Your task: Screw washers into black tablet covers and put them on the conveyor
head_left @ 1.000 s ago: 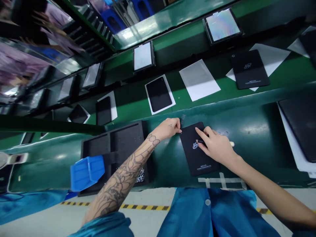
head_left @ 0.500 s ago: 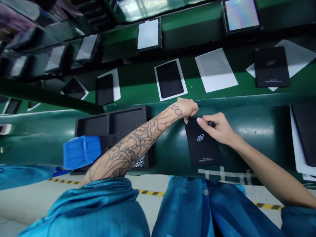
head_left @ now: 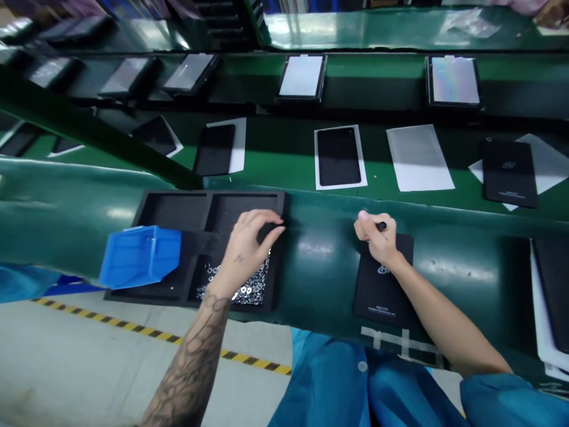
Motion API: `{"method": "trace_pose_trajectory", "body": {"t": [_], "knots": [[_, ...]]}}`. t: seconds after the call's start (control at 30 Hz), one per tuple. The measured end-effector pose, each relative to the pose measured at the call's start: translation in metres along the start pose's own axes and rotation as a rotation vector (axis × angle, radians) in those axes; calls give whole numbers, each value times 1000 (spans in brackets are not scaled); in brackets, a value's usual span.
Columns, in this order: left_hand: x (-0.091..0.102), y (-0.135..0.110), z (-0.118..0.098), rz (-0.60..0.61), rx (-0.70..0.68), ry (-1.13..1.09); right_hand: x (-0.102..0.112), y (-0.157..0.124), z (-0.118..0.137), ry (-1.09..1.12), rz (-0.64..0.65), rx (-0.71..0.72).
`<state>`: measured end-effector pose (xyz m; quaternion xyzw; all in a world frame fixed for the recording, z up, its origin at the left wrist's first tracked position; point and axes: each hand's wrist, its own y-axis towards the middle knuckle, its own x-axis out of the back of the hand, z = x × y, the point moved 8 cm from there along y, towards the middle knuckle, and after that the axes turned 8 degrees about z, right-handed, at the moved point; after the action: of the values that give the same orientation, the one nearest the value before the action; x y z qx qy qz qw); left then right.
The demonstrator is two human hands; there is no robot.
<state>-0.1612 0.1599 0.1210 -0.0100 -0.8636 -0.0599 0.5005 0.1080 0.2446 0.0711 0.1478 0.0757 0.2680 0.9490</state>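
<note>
My left hand hovers above the black foam tray, thumb and forefinger curved with a gap between their tips and nothing visible in it. Beneath and beside it, small shiny metal ring-like parts fill one tray compartment. My right hand is closed around a short black pen-like tool; most of the tool is hidden in the fist. That hand is over the upper part of a black tablet back cover, which lies on the green bench and has a pale logo partly covered by the hand.
A blue plastic bin sits on the tray's left side. Behind, a green belt carries more black covers and a white sheet. Boxed tablets stand farther back. A green post slants across the left. Another cover on white sheets lies right.
My left hand has left the tablet cover's top edge and moved left to the tray. My right hand still grips the tool and has lifted its thumb side. The camera view has shifted.
</note>
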Motion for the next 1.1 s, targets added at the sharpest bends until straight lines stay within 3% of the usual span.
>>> {"method": "trace_pose_trajectory", "body": {"t": [0.07,0.17,0.27,0.37,0.5,0.77,1.1], "knots": [[5,-32,28,-45,113,52,13,-3,12,63,-71,49],[-9,-73,55,-21,249,105,26,-5,23,110,-132,85],[-30,-102,64,46,289,100,26,-4,19,89,-124,71],[-43,-115,60,87,273,81,25,-1,8,52,-119,16],[-44,-114,50,67,249,80,24,1,-1,74,-109,-34],[-40,-98,33,9,172,12,21,-9,-2,-77,-84,34],[-35,-80,41,125,236,54,19,-9,7,-100,2,31]]}}
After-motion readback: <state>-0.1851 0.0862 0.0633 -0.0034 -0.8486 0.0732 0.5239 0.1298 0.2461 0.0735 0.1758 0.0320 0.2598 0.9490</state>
